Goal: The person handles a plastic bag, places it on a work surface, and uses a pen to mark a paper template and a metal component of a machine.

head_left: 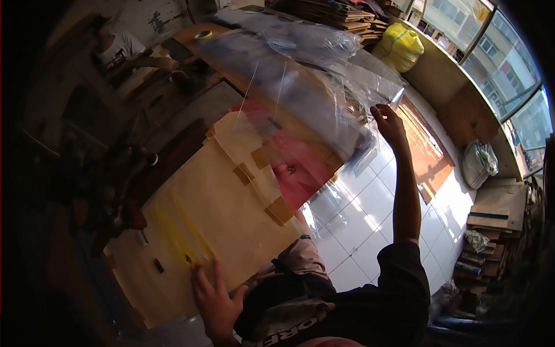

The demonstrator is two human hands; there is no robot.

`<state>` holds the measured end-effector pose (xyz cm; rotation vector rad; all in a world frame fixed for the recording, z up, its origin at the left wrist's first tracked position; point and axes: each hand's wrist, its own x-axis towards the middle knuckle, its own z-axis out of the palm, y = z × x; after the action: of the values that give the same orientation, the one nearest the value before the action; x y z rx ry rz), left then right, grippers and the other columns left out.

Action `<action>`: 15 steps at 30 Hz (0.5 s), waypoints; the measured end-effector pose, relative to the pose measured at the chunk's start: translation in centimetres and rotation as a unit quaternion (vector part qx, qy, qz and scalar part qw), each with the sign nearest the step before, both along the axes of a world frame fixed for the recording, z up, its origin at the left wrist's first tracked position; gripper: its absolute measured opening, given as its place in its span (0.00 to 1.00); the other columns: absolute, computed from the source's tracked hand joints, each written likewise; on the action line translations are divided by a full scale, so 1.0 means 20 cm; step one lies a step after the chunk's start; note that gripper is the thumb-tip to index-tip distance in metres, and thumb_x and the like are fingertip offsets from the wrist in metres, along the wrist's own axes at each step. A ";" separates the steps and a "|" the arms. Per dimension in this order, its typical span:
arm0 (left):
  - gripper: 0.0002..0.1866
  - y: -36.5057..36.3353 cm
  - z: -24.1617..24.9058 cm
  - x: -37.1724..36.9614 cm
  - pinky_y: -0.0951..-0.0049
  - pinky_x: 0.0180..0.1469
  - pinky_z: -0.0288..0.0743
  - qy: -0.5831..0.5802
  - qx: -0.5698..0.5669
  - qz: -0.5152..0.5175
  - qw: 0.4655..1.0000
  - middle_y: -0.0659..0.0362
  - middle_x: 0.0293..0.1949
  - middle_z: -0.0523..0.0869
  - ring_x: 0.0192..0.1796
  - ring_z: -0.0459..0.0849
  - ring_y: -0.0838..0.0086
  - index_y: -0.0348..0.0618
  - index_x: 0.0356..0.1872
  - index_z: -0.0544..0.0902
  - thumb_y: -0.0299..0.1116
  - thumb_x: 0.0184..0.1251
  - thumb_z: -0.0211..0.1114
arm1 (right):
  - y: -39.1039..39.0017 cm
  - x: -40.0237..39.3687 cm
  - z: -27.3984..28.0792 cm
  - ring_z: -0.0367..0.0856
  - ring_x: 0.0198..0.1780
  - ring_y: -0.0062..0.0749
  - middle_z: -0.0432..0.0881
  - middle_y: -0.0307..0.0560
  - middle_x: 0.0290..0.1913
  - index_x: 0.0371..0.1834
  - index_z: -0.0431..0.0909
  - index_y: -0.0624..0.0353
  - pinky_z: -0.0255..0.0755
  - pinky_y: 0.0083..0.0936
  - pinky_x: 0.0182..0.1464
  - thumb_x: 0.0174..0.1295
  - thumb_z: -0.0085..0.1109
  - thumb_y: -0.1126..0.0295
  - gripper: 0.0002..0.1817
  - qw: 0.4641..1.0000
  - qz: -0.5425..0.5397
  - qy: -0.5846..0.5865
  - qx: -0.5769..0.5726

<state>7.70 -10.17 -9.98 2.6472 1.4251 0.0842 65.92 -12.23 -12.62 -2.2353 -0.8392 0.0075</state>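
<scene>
My left hand [216, 301] rests with spread fingers on the near edge of a tan board [202, 202]. Brown tape pieces [279, 211] sit on the board's right side, and yellow stripes [179, 225] run across it near my fingertips. A small black piece [159, 266] lies on the board. My right hand [391, 125] is stretched out at the right, fingers bent and apart, beside the edge of clear plastic sheets [352, 110]. Part of the plastic is blurred. A red sheet [300, 165] shows beyond the tan board.
Dark machinery [118, 185] stands at the left, with another person [121, 49] behind it. A tape roll [203, 34] lies on the wooden table [188, 37]. A yellow sack [400, 47], a pale bag [480, 163] and stacked boards [497, 214] line the window side. White tiles [358, 214] cover the floor.
</scene>
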 end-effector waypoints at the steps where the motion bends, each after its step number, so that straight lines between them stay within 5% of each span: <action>1: 0.49 0.00 0.00 0.00 0.44 0.69 0.64 0.001 -0.001 -0.001 1.000 0.35 0.66 0.65 0.70 0.65 0.36 0.47 0.74 0.65 0.51 0.49 0.77 | 0.04 -0.02 0.02 0.86 0.53 0.48 0.87 0.56 0.51 0.62 0.78 0.58 0.77 0.38 0.55 0.63 0.57 0.35 0.38 0.998 0.000 -0.012 -0.066; 4: 0.49 0.00 0.02 -0.01 0.45 0.70 0.64 -0.016 -0.019 0.007 1.000 0.35 0.67 0.65 0.71 0.64 0.36 0.47 0.73 0.67 0.52 0.49 0.77 | 0.12 -0.10 0.14 0.84 0.55 0.49 0.86 0.60 0.50 0.61 0.77 0.61 0.76 0.40 0.56 0.52 0.64 0.30 0.47 0.979 0.031 -0.052 -0.194; 9: 0.47 0.01 0.04 -0.04 0.40 0.69 0.64 -0.058 -0.058 0.009 0.997 0.35 0.66 0.64 0.72 0.62 0.34 0.46 0.71 0.68 0.56 0.51 0.74 | 0.24 0.10 0.15 0.85 0.51 0.55 0.86 0.62 0.46 0.50 0.81 0.64 0.76 0.44 0.53 0.47 0.64 0.27 0.47 0.934 0.112 -0.102 -0.323; 15: 0.47 0.01 0.04 -0.05 0.40 0.69 0.64 -0.060 -0.044 -0.016 0.997 0.35 0.67 0.62 0.72 0.61 0.33 0.45 0.71 0.69 0.58 0.52 0.74 | 0.36 -0.01 0.22 0.85 0.51 0.54 0.86 0.65 0.46 0.46 0.80 0.69 0.76 0.43 0.54 0.45 0.66 0.26 0.49 0.946 0.082 0.014 -0.314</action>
<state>6.69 -10.03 -9.25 2.5461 1.3183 0.1684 65.70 -5.07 -8.30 -2.7296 -1.1188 0.4426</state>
